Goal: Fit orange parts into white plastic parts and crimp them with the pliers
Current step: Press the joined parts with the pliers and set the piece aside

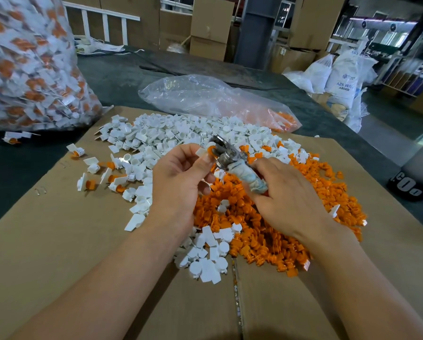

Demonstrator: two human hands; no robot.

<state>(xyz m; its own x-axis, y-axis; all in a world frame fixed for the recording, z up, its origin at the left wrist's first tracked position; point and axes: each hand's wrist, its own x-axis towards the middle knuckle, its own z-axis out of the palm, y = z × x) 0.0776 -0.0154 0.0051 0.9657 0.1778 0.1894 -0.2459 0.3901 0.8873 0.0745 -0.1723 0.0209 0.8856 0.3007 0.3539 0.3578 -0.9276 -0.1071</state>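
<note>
**Pliers meeting the part above two heaps**

Head view. On a flat brown cardboard sheet (pixel 58 241), a wide heap of loose white plastic parts (pixel 181 133) toward the far left. Touching it at near right, a heap of small orange plastic parts (pixel 266 217), with a few white ones mixed in. Left of the heaps, a scatter of fitted white-and-orange pieces (pixel 92 185). Beyond the cardboard, on the dark table top (pixel 122 69), a crumpled clear plastic bag (pixel 205 96) with orange parts in its right end. At far left, a big clear sack (pixel 28 69) packed with white-and-orange pieces. Farther back, brown cardboard boxes (pixel 210 28); at far right, white printed sacks (pixel 340 77). Both forearms and hands partly hiding the orange heap.

Held above the meeting line of the two heaps: one white plastic part (pixel 201 152) with an orange part (pixel 210 150) seated in it, pinched between thumb and fingertips of the left hand (pixel 178 173). Flat white tab toward the left. Right hand (pixel 284 195) curled round the pale cloth-bound handles of the metal pliers (pixel 224 149), somewhat blurred. Pliers' long axis from near right to far left, head raised, pointing far left and touching the orange part. Jaw gap not discernible.
</note>
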